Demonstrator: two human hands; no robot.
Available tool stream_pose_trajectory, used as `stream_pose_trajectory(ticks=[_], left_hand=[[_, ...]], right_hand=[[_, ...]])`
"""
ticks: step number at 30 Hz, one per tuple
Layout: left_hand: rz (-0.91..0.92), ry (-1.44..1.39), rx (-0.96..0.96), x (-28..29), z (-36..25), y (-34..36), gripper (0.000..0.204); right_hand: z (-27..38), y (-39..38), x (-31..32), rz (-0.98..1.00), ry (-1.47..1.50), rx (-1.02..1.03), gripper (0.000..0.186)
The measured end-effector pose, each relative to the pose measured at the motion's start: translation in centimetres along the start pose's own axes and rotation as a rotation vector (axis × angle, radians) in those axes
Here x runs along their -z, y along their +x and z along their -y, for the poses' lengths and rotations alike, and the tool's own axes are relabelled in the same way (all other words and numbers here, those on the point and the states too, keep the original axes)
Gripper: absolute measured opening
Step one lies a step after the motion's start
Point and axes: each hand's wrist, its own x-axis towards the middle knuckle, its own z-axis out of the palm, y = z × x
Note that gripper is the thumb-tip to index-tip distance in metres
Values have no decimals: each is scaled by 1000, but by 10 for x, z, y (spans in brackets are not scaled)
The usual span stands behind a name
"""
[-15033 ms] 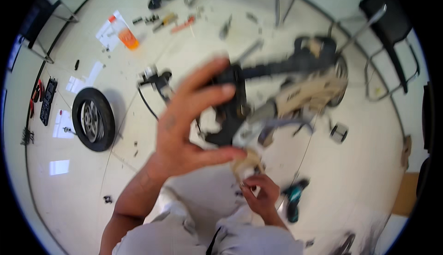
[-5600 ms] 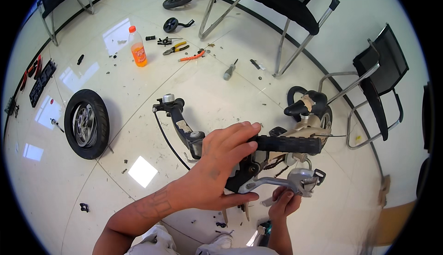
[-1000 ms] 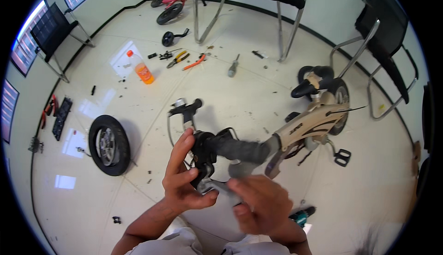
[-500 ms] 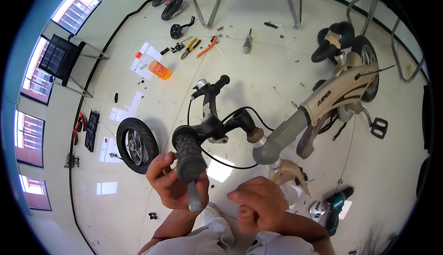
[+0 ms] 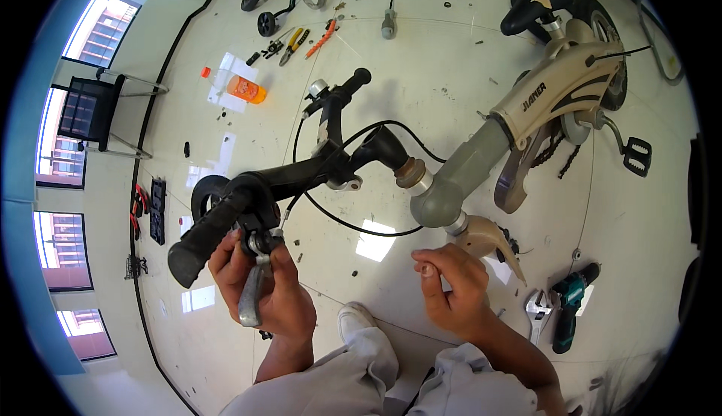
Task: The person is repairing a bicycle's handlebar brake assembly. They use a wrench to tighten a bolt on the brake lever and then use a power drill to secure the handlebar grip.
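The person's left hand [image 5: 282,307] rises from 7 o'clock, its fingers closed around the base of a grey brake lever [image 5: 252,296], thumb on the 3 o'clock side. The right hand [image 5: 455,288] hangs between 4 and 5 o'clock, well apart from the handlebar [image 5: 282,181], with fingers curled in and thumb close to the index; whether they pinch something small cannot be told. Half a second ago the rubber grip [image 5: 207,239] was nearer the centre and pointed to 6 o'clock; it has swung out toward 8 o'clock, and the bar hides much of the loose wheel [image 5: 198,199], which showed almost whole then. The right hand has risen a little. The black handlebar sits at 9 to 10 o'clock, its long axis slanting from the far end near 12 down to the grip, whose tip points toward 7; the lever points to 6. The beige bicycle frame [image 5: 541,100] runs toward 2 o'clock. At 4 o'clock an adjustable wrench [image 5: 538,307] lies just beside a teal-and-black drill [image 5: 569,303]
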Motion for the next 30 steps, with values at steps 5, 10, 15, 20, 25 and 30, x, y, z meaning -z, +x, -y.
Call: stream_pose_trajectory(ticks=[5,10,15,20,25,30], left_hand=[[3,-105,102,6,6,0,42],[47,-127,89,9,8,1,39],[-16,-161,60,2,7,1,43],[-14,-189,43,1,8,-1,37],[38,-177,72,8,12,0,48],[52,-192,77,7,14,-1,48]], right_hand=[[-31,-65,1,436,-184,173,8],[-62,-132,17,959,-428,-171,14],[-72,-165,33,976,-856,-454,12],[-69,-187,28,586,-894,-335,32],[-71,-196,25,514,-872,-256,39],[-78,-189,24,620,-725,-366,41]])
